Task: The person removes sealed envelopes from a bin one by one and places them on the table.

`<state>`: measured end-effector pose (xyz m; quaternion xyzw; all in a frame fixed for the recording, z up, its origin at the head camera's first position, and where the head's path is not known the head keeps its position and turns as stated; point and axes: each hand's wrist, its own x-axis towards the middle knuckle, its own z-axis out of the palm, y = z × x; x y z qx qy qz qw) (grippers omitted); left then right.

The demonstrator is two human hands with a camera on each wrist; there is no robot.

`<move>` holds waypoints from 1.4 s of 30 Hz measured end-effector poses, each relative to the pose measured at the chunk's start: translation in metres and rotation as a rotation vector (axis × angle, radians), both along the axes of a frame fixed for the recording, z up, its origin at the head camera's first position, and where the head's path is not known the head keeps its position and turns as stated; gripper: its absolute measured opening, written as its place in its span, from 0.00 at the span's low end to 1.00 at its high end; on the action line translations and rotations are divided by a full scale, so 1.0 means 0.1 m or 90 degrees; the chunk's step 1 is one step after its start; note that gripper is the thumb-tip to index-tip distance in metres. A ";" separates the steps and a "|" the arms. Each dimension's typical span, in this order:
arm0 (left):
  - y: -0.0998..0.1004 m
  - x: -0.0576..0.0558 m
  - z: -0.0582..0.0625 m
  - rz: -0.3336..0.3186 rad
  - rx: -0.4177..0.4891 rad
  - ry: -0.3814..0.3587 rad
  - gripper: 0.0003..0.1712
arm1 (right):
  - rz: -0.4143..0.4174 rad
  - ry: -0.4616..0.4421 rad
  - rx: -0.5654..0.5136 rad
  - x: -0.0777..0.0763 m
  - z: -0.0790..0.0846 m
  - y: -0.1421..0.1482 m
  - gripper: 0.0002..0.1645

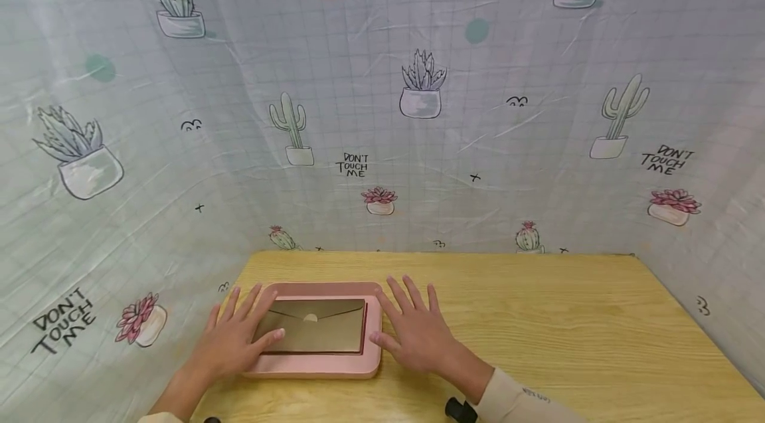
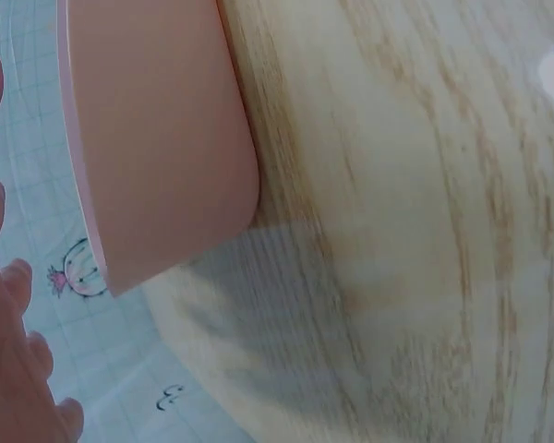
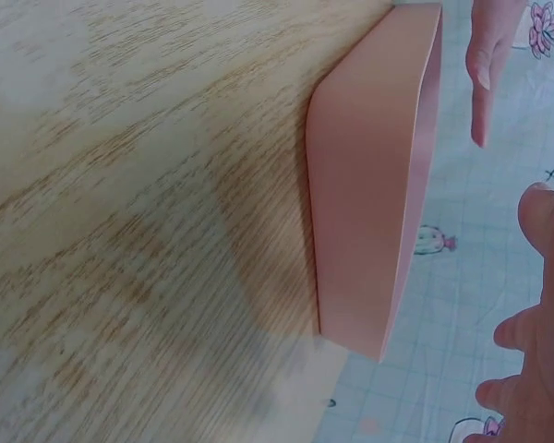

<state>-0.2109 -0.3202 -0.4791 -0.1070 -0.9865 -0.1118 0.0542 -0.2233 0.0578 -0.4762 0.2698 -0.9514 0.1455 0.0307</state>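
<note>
A shallow pink tray point(image 1: 323, 364) sits on the wooden table, and its plain side wall point(image 2: 166, 138) fills part of the left wrist view. Inside it lies a brownish-gold envelope point(image 1: 317, 333) with a pointed flap and a small pale round seal; a dark red edge shows along its right and lower sides. My left hand point(image 1: 236, 337) is spread over the tray's left end, fingers apart. At the right end, my right hand point(image 1: 418, 333) is spread likewise, with its thumb near the rim. Both hands appear above the tray in the wrist views, gripping nothing.
The wooden table point(image 1: 538, 323) extends to the right of the tray. A pale cloth point(image 1: 448, 204) printed with cacti hangs behind the table and along both sides. A black strap-like piece point(image 1: 460, 410) shows at my right wrist, beside the beige sleeve point(image 1: 520, 400).
</note>
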 end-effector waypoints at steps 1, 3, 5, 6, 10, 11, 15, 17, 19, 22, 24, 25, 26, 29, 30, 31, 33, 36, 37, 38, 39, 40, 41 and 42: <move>-0.01 0.00 -0.01 0.000 0.001 0.001 0.47 | 0.000 -0.001 0.001 0.00 0.00 -0.01 0.45; -0.04 0.00 -0.03 -0.003 0.002 0.004 0.47 | 0.000 -0.002 0.003 0.00 0.00 -0.02 0.46; -0.07 0.00 -0.05 -0.003 0.002 -0.001 0.48 | -0.001 -0.005 0.005 0.00 0.00 -0.03 0.46; -0.08 -0.01 -0.07 -0.004 0.001 -0.001 0.48 | -0.001 -0.007 0.005 0.00 0.00 -0.04 0.46; -0.10 -0.02 -0.09 -0.014 0.006 -0.008 0.49 | -0.002 -0.012 0.003 -0.01 -0.02 -0.06 0.45; -0.10 -0.02 -0.09 -0.018 0.011 -0.009 0.49 | -0.003 -0.013 0.003 -0.02 -0.03 -0.06 0.45; -0.11 -0.07 -0.09 -0.036 0.052 -0.024 0.50 | -0.005 -0.020 -0.003 -0.02 -0.05 -0.07 0.45; -0.13 -0.08 -0.09 -0.044 0.085 -0.043 0.51 | -0.004 -0.029 -0.010 -0.03 -0.06 -0.08 0.45; -0.15 -0.09 -0.09 -0.047 0.122 -0.067 0.52 | -0.003 -0.039 -0.015 -0.04 -0.06 -0.09 0.45; -0.18 -0.09 -0.06 -0.043 0.172 -0.114 0.53 | -0.003 -0.050 -0.022 -0.04 -0.07 -0.11 0.46; -0.19 -0.08 -0.04 -0.031 0.197 -0.142 0.54 | -0.003 -0.054 -0.028 -0.04 -0.07 -0.11 0.46; -0.20 -0.08 -0.03 -0.025 0.206 -0.154 0.54 | -0.003 -0.054 -0.030 -0.04 -0.08 -0.11 0.46; -0.21 -0.08 -0.03 -0.021 0.220 -0.166 0.54 | -0.002 -0.056 -0.035 -0.04 -0.08 -0.12 0.46; -0.24 -0.09 -0.04 -0.008 0.267 -0.197 0.54 | 0.004 -0.068 -0.055 -0.05 -0.10 -0.12 0.46; -0.26 -0.10 -0.05 -0.008 0.287 -0.207 0.54 | 0.008 -0.074 -0.064 -0.06 -0.10 -0.12 0.46; -0.27 -0.10 -0.06 -0.009 0.307 -0.214 0.54 | 0.011 -0.081 -0.074 -0.07 -0.10 -0.12 0.46; -0.30 -0.12 -0.08 -0.015 0.347 -0.226 0.54 | 0.018 -0.093 -0.094 -0.09 -0.11 -0.12 0.47; -0.34 -0.13 -0.11 -0.031 0.404 -0.244 0.53 | 0.022 -0.119 -0.133 -0.12 -0.12 -0.13 0.46; -0.36 -0.13 -0.11 -0.035 0.418 -0.248 0.52 | 0.021 -0.129 -0.147 -0.13 -0.12 -0.13 0.46; -0.37 -0.14 -0.12 -0.040 0.434 -0.252 0.52 | 0.020 -0.137 -0.163 -0.14 -0.12 -0.13 0.46; -0.39 -0.15 -0.13 -0.040 0.452 -0.258 0.51 | 0.018 -0.147 -0.180 -0.14 -0.12 -0.13 0.46; -0.40 -0.15 -0.14 -0.040 0.459 -0.261 0.51 | 0.017 -0.154 -0.196 -0.15 -0.12 -0.13 0.45; -0.41 -0.16 -0.14 -0.036 0.467 -0.264 0.51 | 0.016 -0.160 -0.208 -0.15 -0.12 -0.14 0.45; -0.42 -0.16 -0.14 -0.031 0.474 -0.267 0.50 | 0.016 -0.165 -0.221 -0.15 -0.11 -0.14 0.45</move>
